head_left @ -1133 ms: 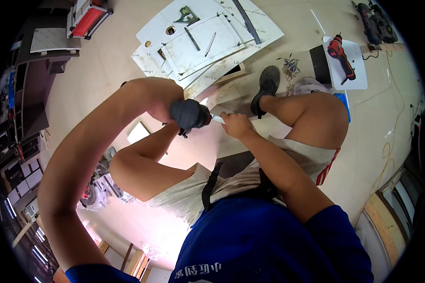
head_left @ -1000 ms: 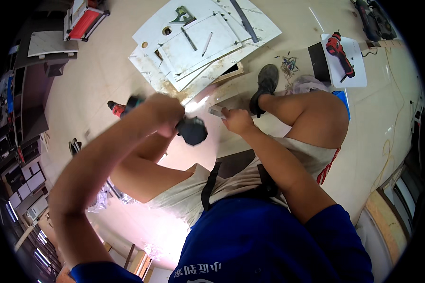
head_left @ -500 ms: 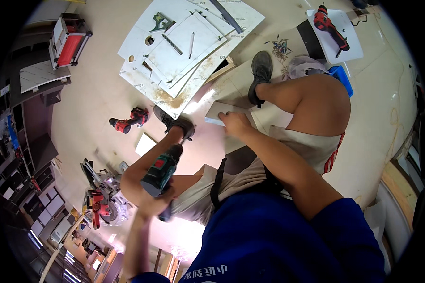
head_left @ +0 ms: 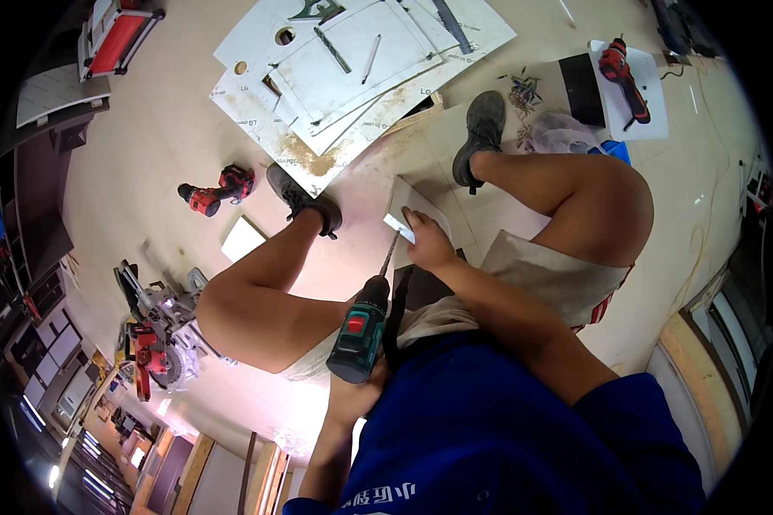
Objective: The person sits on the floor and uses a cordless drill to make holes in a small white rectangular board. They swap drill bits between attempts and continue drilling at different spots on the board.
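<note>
A green and black cordless drill (head_left: 358, 339) is in my left hand (head_left: 358, 397), whose fingers close round its grip, mostly hidden under the drill body. Its long drill bit (head_left: 389, 256) points away from me, and the tip appears to meet a small pale piece (head_left: 397, 227). My right hand (head_left: 429, 242) pinches this piece between thumb and fingers. Just beyond it lies a light grey panel (head_left: 401, 196), partly covered by the hand; whether the two are joined, I cannot tell. Both hands are between my spread knees.
Stacked white boards (head_left: 352, 86) lie ahead, with a loose drill bit (head_left: 332, 50) and a pen (head_left: 371, 58) on top. Red-black drills lie left (head_left: 217, 190) and far right (head_left: 624, 81). A mitre saw (head_left: 159, 343) stands left; scattered screws (head_left: 524, 93) lie by my right shoe.
My left hand has brought the drill rightward, its bit now at the pale piece. My right hand has shifted slightly nearer, and the piece it holds is turned differently.
</note>
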`<state>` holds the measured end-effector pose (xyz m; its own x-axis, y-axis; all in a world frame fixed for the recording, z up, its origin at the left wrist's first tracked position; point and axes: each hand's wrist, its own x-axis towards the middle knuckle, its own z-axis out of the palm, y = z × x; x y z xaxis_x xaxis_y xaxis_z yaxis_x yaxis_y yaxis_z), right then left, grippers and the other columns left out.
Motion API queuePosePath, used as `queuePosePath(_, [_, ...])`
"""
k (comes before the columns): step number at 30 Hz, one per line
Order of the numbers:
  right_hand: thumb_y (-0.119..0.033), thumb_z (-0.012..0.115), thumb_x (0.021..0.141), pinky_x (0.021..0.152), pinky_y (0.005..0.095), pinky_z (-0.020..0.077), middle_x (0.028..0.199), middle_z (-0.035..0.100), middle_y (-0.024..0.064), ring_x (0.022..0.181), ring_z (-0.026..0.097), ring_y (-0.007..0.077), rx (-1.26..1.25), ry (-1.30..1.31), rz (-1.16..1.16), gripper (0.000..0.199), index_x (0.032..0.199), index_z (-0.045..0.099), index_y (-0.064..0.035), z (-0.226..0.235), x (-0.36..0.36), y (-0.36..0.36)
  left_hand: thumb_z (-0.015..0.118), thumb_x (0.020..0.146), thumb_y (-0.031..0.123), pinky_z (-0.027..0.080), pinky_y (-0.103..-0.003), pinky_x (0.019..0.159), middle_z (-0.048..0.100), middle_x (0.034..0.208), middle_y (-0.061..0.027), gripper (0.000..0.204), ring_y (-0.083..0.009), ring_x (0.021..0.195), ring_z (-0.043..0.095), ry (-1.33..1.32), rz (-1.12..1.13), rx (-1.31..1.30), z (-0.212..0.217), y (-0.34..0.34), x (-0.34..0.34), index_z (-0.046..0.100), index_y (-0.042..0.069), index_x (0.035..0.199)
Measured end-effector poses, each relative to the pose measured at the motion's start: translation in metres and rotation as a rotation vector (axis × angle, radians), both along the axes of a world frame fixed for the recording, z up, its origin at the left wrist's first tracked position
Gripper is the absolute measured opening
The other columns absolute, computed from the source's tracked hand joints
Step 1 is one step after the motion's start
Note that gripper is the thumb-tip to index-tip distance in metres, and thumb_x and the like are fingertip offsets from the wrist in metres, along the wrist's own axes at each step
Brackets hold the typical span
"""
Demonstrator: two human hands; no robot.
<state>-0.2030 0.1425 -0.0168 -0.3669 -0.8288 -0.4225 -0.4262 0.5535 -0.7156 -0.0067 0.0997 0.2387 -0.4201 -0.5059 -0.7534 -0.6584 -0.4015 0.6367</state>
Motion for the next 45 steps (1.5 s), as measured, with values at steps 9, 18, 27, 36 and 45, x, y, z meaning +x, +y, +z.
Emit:
queuePosePath(9, [-0.006, 0.063, 0.073, 0.1, 0.0463, 0.0451, 0.133, 0.049, 0.021, 0.121, 0.049, 0.0414, 0.07, -0.022, 0.008, 0.074, 0.143, 0.039, -0.0058, -0.003, 0.009, -0.002, 0.061, 0.089, 0.006, 0.048, -0.033, 0.057, 0.061, 0.072, -0.0069, 0.011, -0.0158, 0.063, 0.062, -0.117, -0.124, -0.11, 0.006, -0.024, -0.026, 0.062, 0.002, 0.1])
queuePosePath(18, [-0.004, 0.063, 0.071, 0.096, 0.0457, 0.0483, 0.129, 0.052, 0.0195, 0.116, 0.052, 0.0396, 0.041, 0.011, 0.007, 0.073, 0.141, 0.043, -0.0046, 0.004, 0.005, -0.003, 0.062, 0.087, 0.008, 0.051, -0.038, 0.063, 0.065, 0.079, -0.0149, 0.016, -0.0299, 0.07, 0.065, -0.119, -0.195, -0.165, 0.015, -0.034, -0.033, 0.062, 0.001, 0.101])
queuePosePath(27, [-0.004, 0.063, 0.071, 0.096, 0.0462, 0.0484, 0.129, 0.053, 0.0214, 0.116, 0.053, 0.0402, 0.018, 0.024, 0.006, 0.072, 0.141, 0.043, -0.004, 0.001, 0.006, -0.003, 0.062, 0.082, 0.006, 0.052, -0.041, 0.067, 0.067, 0.082, -0.0173, 0.015, -0.0327, 0.074, 0.066, -0.156, -0.217, -0.143, 0.012, -0.032, -0.036, 0.064, 0.002, 0.097])
queuePosePath(36, [-0.004, 0.062, 0.071, 0.097, 0.0469, 0.0476, 0.128, 0.053, 0.0221, 0.116, 0.052, 0.0412, 0.005, 0.031, 0.005, 0.072, 0.14, 0.042, -0.0027, 0.001, 0.006, -0.002, 0.061, 0.081, 0.006, 0.051, -0.042, 0.068, 0.066, 0.085, -0.0188, 0.017, -0.0354, 0.078, 0.066, -0.159, -0.23, -0.129, 0.015, -0.036, -0.041, 0.064, 0.003, 0.098])
queuePosePath(45, [-0.003, 0.062, 0.07, 0.095, 0.0468, 0.0484, 0.126, 0.053, 0.0226, 0.114, 0.053, 0.0421, -0.021, 0.029, 0.008, 0.072, 0.14, 0.042, -0.0015, 0.002, 0.004, -0.003, 0.061, 0.081, 0.006, 0.051, -0.043, 0.066, 0.065, 0.082, -0.0186, 0.015, -0.0356, 0.075, 0.065, -0.167, -0.208, -0.128, 0.019, -0.037, -0.048, 0.063, 0.003, 0.095])
